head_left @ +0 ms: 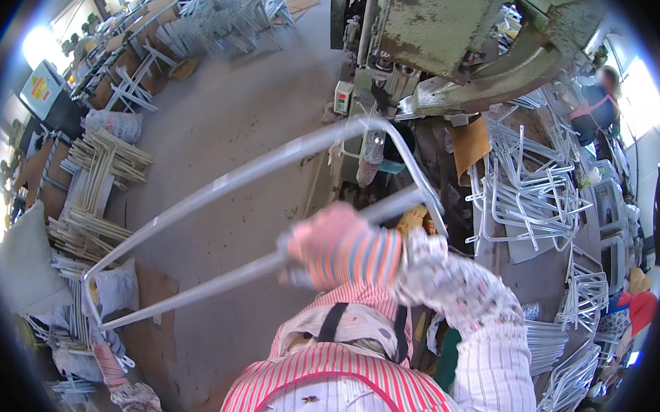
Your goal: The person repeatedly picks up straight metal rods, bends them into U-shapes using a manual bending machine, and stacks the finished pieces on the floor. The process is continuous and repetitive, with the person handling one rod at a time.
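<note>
A bent metal tube frame (225, 182), pale grey and roughly rectangular with rounded corners, stretches across the middle, tilted up to the right. My right hand (343, 246), in a striped knit glove and slightly blurred, is closed round its nearer bar. Down at the lower left, my left hand (108, 359), gloved alike, is at the frame's left end; its fingers look closed there, though partly hidden. Beside those fingers shows a flattened tube end with a hole (126, 362).
A worn green machine (438, 35) with a red-and-green switch box (342, 97) stands ahead. Bent tube frames (527, 184) are heaped at the right, near another person (595, 113). Stacked tubes (99, 169) and white sacks (34, 261) line the left. Further frames (220, 20) lie at the far left.
</note>
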A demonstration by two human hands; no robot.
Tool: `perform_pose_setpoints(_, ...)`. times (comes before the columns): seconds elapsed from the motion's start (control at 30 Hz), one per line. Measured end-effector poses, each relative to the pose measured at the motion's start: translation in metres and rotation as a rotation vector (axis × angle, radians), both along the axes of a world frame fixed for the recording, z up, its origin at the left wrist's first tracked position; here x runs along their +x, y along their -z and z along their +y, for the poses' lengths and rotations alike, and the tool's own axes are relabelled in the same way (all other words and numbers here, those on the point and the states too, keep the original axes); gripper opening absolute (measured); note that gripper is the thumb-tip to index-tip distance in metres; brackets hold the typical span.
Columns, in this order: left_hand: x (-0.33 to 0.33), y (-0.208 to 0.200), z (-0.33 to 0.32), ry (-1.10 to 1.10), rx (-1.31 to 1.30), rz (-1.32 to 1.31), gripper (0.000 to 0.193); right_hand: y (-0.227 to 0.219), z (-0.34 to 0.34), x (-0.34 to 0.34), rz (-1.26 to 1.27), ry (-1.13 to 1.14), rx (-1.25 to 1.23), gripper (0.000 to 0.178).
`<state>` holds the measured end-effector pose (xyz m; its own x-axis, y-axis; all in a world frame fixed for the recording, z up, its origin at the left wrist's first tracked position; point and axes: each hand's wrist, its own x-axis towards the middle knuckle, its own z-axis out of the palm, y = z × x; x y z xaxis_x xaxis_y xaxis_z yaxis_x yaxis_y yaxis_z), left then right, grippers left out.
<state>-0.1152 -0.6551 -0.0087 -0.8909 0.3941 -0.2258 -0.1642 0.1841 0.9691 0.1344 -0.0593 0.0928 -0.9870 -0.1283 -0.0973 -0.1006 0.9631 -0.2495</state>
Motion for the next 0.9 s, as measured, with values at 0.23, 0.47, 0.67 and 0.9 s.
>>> perform_pose_setpoints(0.23, 0.078, -0.030, 0.379, 0.391, -0.071, -0.076, 0.036, 0.050, -0.024, 0.163, -0.128, 0.366, -0.252, 0.062)
perform_pose_setpoints(0.47, 0.121, -0.071, 0.600, 0.905, 0.270, -0.173, 0.038, 0.045, 0.013, 0.254, 0.242, 0.876, -0.148, 0.063)
perform_pose_setpoints(0.67, 0.122, -0.048, 0.649, 0.737, 0.387, -0.088, 0.031, 0.058, 0.068, 0.253, 0.303, 0.957, -0.109, 0.057)
perform_pose_setpoints(0.9, 0.135, -0.033, 0.690, 0.441, 0.401, -0.028, 0.028, 0.052, 0.111, 0.257, 0.285, 0.928, -0.114, 0.053)
